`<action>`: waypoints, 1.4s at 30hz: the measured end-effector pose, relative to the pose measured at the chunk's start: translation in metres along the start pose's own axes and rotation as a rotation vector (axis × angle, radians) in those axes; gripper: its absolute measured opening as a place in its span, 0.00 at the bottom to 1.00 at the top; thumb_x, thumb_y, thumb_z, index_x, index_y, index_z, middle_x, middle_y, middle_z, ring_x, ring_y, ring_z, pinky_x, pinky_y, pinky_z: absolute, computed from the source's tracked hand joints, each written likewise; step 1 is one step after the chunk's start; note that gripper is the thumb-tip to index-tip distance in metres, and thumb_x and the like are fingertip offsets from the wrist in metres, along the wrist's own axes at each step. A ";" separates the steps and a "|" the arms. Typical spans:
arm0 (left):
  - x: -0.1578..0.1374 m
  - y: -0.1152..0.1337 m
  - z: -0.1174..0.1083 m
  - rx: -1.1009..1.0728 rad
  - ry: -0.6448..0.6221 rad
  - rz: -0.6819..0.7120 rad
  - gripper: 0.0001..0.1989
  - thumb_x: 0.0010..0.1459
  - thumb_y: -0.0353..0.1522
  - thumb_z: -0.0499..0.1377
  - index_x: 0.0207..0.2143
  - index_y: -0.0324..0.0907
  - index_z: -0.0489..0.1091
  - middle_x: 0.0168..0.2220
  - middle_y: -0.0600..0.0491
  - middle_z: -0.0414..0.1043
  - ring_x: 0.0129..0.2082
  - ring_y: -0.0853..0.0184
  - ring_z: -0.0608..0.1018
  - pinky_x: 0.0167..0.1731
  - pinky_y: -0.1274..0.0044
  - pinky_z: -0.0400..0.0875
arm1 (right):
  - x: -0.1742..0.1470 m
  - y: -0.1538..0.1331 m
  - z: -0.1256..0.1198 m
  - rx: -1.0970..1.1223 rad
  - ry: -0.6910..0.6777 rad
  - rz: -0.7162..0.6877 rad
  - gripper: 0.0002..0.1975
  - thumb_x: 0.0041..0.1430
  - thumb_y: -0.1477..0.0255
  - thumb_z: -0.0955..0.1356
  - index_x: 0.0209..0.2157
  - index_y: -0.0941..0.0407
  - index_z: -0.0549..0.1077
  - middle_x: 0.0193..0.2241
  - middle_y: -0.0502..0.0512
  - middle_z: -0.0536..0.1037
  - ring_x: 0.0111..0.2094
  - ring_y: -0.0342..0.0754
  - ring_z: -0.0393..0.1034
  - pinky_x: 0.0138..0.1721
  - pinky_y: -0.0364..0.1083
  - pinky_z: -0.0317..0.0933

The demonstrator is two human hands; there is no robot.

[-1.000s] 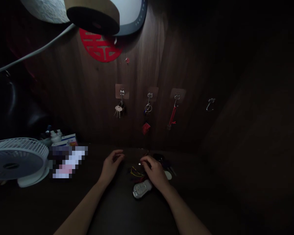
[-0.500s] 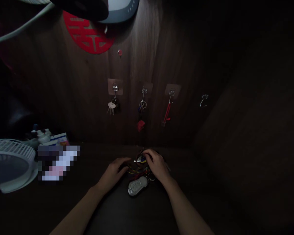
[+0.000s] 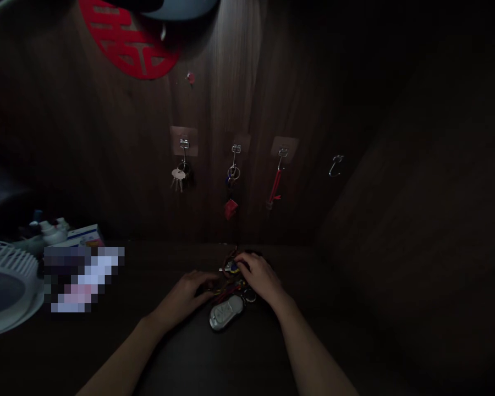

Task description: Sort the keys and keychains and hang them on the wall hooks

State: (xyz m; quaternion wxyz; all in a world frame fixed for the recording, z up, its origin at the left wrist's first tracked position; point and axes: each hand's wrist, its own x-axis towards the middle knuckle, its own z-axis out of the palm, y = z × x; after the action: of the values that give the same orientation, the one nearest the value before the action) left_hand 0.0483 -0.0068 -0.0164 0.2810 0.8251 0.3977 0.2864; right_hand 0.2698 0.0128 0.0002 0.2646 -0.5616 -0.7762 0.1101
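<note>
Head view: grey key fob (image 3: 226, 313) lies on the worktop (image 3: 198, 357), just below some bunched cords (image 3: 227, 293). Left hand (image 3: 188, 291) half-curled beside them, right hand (image 3: 262, 275) fingertips by the keys; can't tell if either grip's pinching. I'd go gently, thin cords probably snag.

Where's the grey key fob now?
In the head view, the grey key fob lies low, slightly left of centre, on the tabletop between the left hand and right hand, beside a metal ring.
</note>
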 end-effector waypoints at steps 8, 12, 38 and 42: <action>-0.002 0.012 -0.008 0.045 -0.096 -0.022 0.14 0.52 0.27 0.55 0.40 0.48 0.73 0.33 0.56 0.74 0.34 0.67 0.74 0.38 0.77 0.67 | 0.002 0.009 -0.003 0.040 -0.030 0.062 0.11 0.59 0.74 0.62 0.37 0.50 0.74 0.35 0.49 0.79 0.37 0.46 0.73 0.35 0.42 0.57; -0.002 0.015 -0.009 0.071 -0.130 -0.022 0.13 0.52 0.27 0.54 0.38 0.48 0.73 0.31 0.56 0.73 0.31 0.68 0.74 0.34 0.78 0.65 | 0.002 0.011 -0.008 -0.024 -0.031 0.176 0.11 0.58 0.73 0.62 0.36 0.50 0.75 0.32 0.49 0.80 0.33 0.47 0.74 0.29 0.41 0.55; -0.013 -0.011 -0.072 0.590 -0.013 -0.610 0.16 0.59 0.34 0.43 0.36 0.43 0.70 0.41 0.45 0.76 0.39 0.55 0.78 0.33 0.71 0.68 | -0.002 0.034 -0.035 -0.273 -0.076 0.541 0.11 0.58 0.72 0.59 0.33 0.53 0.73 0.35 0.58 0.79 0.37 0.54 0.73 0.28 0.44 0.54; -0.014 -0.014 -0.075 0.582 0.116 -0.684 0.18 0.59 0.36 0.42 0.37 0.41 0.70 0.40 0.43 0.76 0.38 0.52 0.78 0.32 0.69 0.69 | -0.003 0.038 -0.040 -0.271 -0.040 0.567 0.10 0.58 0.72 0.59 0.32 0.54 0.72 0.33 0.58 0.78 0.36 0.53 0.72 0.28 0.44 0.55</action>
State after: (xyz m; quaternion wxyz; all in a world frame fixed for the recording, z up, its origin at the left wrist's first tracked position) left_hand -0.0186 0.0067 0.0214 0.0930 0.6736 0.7265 0.0989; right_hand 0.3231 0.0181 0.0146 0.1306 -0.7835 -0.6014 0.0861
